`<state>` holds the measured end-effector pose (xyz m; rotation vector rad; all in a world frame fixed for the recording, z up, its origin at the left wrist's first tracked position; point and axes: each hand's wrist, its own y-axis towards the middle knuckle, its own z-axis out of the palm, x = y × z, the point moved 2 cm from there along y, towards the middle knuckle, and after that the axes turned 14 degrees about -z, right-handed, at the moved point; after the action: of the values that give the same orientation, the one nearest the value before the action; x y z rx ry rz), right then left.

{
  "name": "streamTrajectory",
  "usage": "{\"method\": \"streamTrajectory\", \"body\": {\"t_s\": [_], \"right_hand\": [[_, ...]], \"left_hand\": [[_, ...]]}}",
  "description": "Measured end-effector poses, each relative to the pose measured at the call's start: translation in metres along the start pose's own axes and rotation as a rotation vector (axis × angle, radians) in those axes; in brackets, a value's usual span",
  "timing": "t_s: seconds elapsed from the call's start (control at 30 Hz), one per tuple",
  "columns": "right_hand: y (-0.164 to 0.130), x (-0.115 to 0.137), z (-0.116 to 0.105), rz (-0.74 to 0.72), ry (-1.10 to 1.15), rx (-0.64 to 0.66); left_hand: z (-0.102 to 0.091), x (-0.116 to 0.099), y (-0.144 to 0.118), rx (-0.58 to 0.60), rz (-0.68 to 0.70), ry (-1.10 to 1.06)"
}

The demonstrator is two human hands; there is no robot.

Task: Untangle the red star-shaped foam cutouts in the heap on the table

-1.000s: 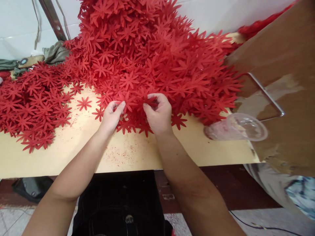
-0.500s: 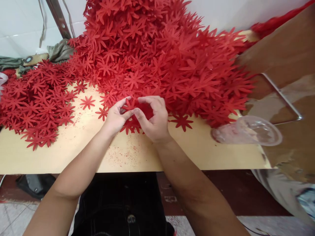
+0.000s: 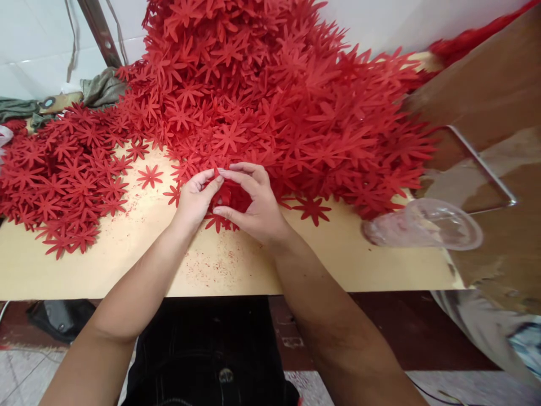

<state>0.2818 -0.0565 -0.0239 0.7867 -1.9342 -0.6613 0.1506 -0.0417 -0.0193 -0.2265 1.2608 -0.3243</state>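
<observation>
Right hand (image 3: 253, 206) now cupped over flowers (image 3: 226, 197)

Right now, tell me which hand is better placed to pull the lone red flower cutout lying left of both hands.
Left. The left hand sits closest to the lone cutout; the right hand is farther away.

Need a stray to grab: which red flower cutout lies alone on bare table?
The flower cutout left of the left hand, ringed by bare table, touching neither pile.
</observation>
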Motion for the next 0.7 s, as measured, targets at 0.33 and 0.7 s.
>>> {"method": "streamTrajectory", "body": {"t_s": [0.33, 0.7], "right_hand": [[-0.001, -0.01, -0.003, 0.147, 0.013, -0.273], [0.001, -0.003, 0.001, 0.417, 0.19, -0.167]], "left_hand": [[0.002, 0.001, -0.005, 0.007, -0.15, 0.151], [0.009, 0.001, -0.009, 0.087, 0.065, 0.167]]}}
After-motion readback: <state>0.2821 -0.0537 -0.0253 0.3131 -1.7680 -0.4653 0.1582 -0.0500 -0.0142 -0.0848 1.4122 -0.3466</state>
